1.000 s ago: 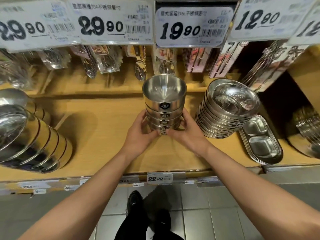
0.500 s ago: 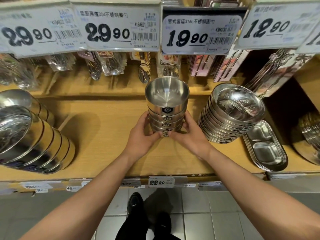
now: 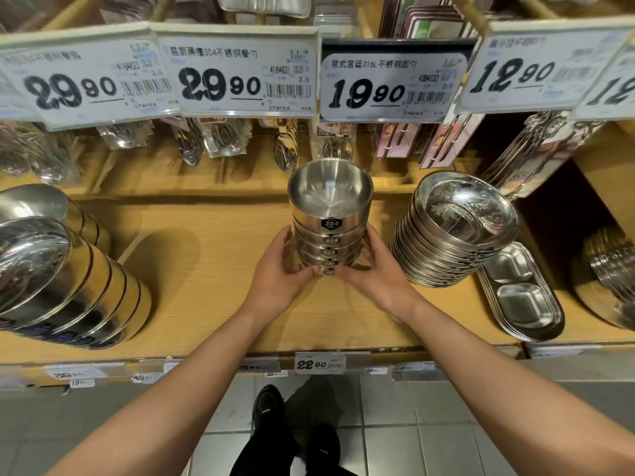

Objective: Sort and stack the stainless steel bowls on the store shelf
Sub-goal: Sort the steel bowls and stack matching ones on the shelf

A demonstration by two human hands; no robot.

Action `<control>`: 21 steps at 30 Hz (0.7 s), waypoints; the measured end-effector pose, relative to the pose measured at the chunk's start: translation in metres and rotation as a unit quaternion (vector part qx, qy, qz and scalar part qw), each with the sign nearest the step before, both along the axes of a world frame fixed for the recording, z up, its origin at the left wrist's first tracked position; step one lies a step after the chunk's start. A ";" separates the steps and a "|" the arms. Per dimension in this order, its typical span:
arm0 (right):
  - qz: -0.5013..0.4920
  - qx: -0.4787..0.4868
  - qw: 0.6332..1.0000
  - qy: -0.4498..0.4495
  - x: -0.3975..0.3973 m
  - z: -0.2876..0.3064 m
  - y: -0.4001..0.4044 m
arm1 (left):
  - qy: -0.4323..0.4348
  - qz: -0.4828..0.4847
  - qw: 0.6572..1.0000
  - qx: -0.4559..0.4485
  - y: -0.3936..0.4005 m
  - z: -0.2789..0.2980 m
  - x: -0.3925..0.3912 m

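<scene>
A stack of several small stainless steel bowls (image 3: 330, 207), each with a black "304" label, stands upright on the wooden shelf (image 3: 213, 269) at its middle. My left hand (image 3: 280, 274) grips the lower bowls from the left, thumb at the front. My right hand (image 3: 378, 276) grips them from the right, fingers curled round the back. The two thumbs nearly meet at the bottom bowl. The top bowl is open and holds nothing.
A stack of shallow steel plates (image 3: 453, 231) leans right of the bowls, with divided oval trays (image 3: 519, 297) beside it. Larger bowls (image 3: 62, 280) lie stacked on their side at left. Packaged spoons (image 3: 220, 139) hang behind; price tags (image 3: 237, 73) hang above.
Both hands keep the same hold on the stack. The camera view has tilted up a little, so the shelf and stack sit lower in the frame.
</scene>
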State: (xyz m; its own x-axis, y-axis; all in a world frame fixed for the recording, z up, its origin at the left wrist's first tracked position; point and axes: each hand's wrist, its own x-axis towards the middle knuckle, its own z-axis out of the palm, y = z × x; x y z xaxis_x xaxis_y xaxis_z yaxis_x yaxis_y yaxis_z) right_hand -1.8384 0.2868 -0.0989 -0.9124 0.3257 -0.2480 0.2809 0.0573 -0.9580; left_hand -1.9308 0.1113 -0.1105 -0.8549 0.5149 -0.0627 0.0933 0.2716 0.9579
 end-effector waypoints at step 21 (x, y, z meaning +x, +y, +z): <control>0.087 0.004 0.996 -0.031 0.006 0.063 -0.162 | -0.032 0.153 0.985 -0.075 -0.228 0.065 0.052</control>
State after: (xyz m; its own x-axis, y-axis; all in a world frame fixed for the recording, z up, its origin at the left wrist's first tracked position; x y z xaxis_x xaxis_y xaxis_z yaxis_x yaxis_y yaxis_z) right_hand -1.8326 0.1253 -0.0356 -0.9385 0.1655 -0.3030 0.3239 0.1184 -0.9387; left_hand -1.8793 -0.1166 -0.0456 -0.9606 0.2143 -0.1769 -0.0737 0.4173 0.9058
